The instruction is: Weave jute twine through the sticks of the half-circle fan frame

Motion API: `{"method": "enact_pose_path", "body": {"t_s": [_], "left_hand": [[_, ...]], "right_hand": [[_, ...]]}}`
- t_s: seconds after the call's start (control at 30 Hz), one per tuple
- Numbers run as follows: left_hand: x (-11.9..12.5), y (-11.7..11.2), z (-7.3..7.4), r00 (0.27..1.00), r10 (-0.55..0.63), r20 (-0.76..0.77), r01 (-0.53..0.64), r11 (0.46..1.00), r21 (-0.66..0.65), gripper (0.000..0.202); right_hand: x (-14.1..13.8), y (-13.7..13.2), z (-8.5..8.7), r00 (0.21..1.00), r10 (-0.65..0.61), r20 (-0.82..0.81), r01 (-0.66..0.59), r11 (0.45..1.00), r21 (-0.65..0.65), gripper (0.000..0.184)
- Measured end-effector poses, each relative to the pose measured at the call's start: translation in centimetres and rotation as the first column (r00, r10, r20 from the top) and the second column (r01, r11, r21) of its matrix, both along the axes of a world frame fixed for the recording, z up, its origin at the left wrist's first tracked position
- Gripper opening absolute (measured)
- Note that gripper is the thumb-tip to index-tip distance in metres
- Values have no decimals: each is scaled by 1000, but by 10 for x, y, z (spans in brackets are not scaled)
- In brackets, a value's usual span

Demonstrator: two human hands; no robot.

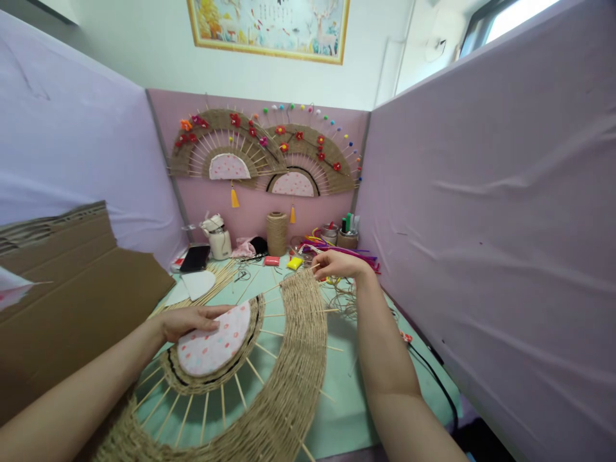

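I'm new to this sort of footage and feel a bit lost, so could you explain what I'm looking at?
There's no machine here: these are a person's two bare hands, seen in one picture from a camera worn on the head, looking forward and down. The left hand holds a woven fan by its spotted panel, thumb on top. The right hand is at the fan's upper end, where its fingers seem to pinch a stick. On the pale green table beyond are loose thin sticks, a twine spool, a pale bottle and a yellow packet.
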State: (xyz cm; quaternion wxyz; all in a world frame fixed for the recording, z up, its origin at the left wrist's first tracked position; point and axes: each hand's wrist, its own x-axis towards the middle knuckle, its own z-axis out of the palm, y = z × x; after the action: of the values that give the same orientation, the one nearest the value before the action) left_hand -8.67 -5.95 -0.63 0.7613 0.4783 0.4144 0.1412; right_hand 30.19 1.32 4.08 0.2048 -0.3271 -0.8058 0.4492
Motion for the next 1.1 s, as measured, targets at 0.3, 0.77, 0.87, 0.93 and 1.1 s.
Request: {"method": "enact_pose_path", "body": {"t_s": [0.3, 0.77, 0.87, 0.93, 1.1], "left_hand": [[7, 2, -7, 998, -55, -30, 53, 997, -49, 65], [7, 4, 8, 981, 185, 58, -188, 980, 68, 72], [16, 2, 11, 968, 231, 101, -240, 967, 81, 76], [24, 1, 12, 961, 247, 126, -260, 961, 99, 77], [39, 1, 13, 927, 302, 224, -335, 933, 133, 75]], "right_hand": [[-7, 9, -8, 990, -36, -137, 36, 999, 1, 27], [-19, 3, 7, 892, -304, -335, 401, 874, 274, 27], [-23, 6, 4, 826, -294, -481, 390, 914, 110, 36], [-27, 8, 2, 753, -283, -594, 344, 939, -12, 41], [-36, 11, 2, 566, -359, -742, 301, 928, -220, 52]]}}
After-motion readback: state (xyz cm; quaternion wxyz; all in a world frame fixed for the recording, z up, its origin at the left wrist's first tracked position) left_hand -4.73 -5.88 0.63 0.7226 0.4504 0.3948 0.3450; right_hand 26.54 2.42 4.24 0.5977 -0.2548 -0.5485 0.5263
